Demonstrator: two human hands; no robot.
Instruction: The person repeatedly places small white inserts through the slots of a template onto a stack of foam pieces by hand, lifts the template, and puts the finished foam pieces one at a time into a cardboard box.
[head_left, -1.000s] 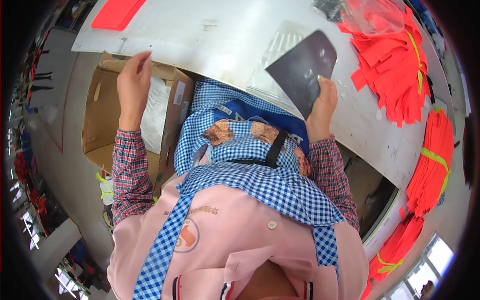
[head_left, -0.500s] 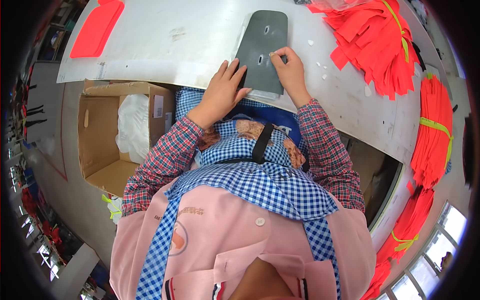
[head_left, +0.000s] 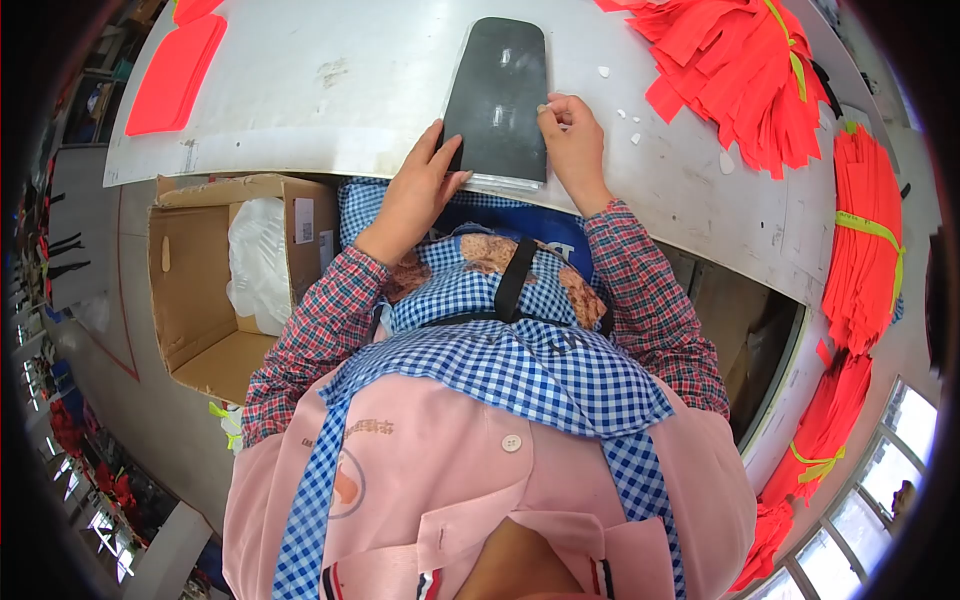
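Observation:
A dark grey tapered panel (head_left: 497,110) with a rounded far end lies flat on the pale worktable, with a clear plastic edge showing along its near side. Two bright spots show on its surface. My left hand (head_left: 412,190) rests at the panel's lower left side, fingers stretched along its edge and thumb near the lower corner. Just off the right edge is my right hand (head_left: 573,145), thumb and forefinger pinched together. Whatever lies between those fingertips is too small to name.
Several small white scraps (head_left: 604,72) lie right of the panel. Bundles of red strips (head_left: 745,85) tied with yellow bands are at the right. Red flat pieces (head_left: 178,75) lie at the far left. An open cardboard box (head_left: 210,365) holding clear plastic stands below the table's left edge.
My right hand has gone from over the panel's right part to just beyond its edge. Two slots clear before now show only as bright spots. The whole view has shifted slightly.

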